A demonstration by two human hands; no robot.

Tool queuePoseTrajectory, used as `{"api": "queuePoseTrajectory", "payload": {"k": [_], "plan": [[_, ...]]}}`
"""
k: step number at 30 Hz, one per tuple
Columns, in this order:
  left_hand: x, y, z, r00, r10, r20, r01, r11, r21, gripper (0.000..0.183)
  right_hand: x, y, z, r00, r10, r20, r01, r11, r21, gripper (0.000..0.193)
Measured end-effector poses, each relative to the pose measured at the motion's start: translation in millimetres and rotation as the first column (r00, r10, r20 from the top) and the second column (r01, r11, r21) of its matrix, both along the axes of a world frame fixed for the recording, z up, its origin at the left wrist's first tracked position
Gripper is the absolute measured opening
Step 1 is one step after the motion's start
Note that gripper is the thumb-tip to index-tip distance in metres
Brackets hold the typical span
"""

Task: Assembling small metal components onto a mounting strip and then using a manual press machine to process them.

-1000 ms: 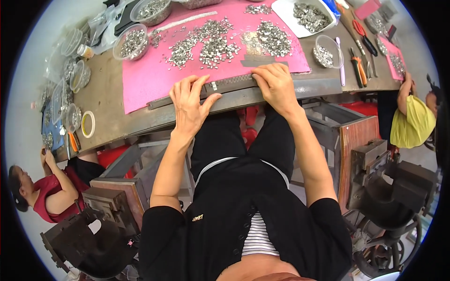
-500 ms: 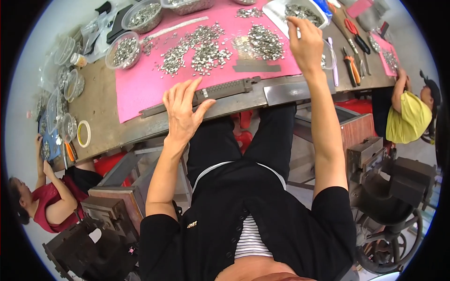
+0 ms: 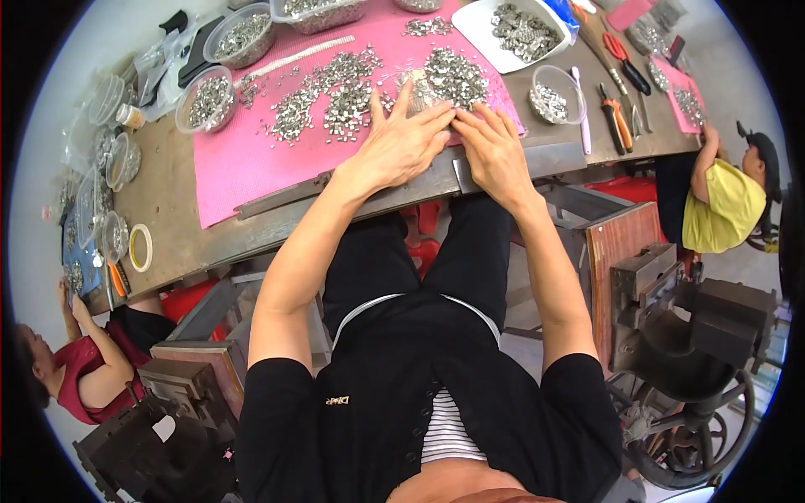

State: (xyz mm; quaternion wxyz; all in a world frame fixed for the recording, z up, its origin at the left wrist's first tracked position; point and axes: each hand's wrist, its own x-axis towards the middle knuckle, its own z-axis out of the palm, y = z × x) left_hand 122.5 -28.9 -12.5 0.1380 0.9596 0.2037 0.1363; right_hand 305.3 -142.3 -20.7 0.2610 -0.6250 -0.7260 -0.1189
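My left hand [image 3: 402, 142] reaches over the front of the pink mat [image 3: 220, 189], palm down, with its fingers spread. Beside it my right hand [image 3: 495, 159] has its fingers stretched forward and bent at the tips. The fingertips of both hands come close together at the near edge of a pile of small silver metal pieces [image 3: 459, 75]; anything beneath them is hidden. Under my left wrist lies a long dark metal bar [image 3: 281, 198], largely covered by the hand. More loose metal pieces [image 3: 348, 109] lie left of my left fingers.
Clear tubs [image 3: 186, 113] of metal pieces stand at the back left. A white tray [image 3: 468, 29] and a round clear bowl [image 3: 537, 94] sit to the right, near orange-handled pliers [image 3: 620, 126]. A tape roll [image 3: 133, 247] lies left. Co-workers sit at both sides.
My right hand has come down from the white tray to beside my left. My left hand has moved right, off the bar's pitted part. The bowl is now uncovered.
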Motion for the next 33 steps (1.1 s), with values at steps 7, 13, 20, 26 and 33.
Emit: {"api": "queuePoseTrajectory", "payload": {"k": [7, 13, 20, 26, 33], "plan": [[-11, 6, 1, 0.924, 0.079, 0.373, -0.046, 0.994, -0.096, 0.024, 13, 0, 5, 0.965, 0.105, -0.242, -0.083, 0.991, 0.101, 0.02], [14, 11, 0, 0.923, 0.154, 0.352, -0.15, 0.988, -0.041, 0.011, 8, 16, -3, 0.939, -0.016, -0.345, 0.054, 0.994, 0.1, 0.011], [16, 14, -2, 0.925, 0.149, 0.35, -0.122, 0.988, -0.097, 0.008, 11, 18, -2, 0.888, -0.006, -0.46, 0.037, 0.998, 0.058, 0.014], [20, 12, -4, 0.921, 0.184, 0.343, -0.167, 0.983, -0.078, 0.01, 12, 19, 2, 0.94, 0.008, -0.341, 0.024, 0.996, 0.089, 0.012], [27, 6, -2, 0.935, 0.162, 0.317, -0.187, 0.981, 0.05, 0.011, 13, 15, 1, 0.878, 0.006, -0.478, 0.035, 0.996, 0.077, 0.011]]}}
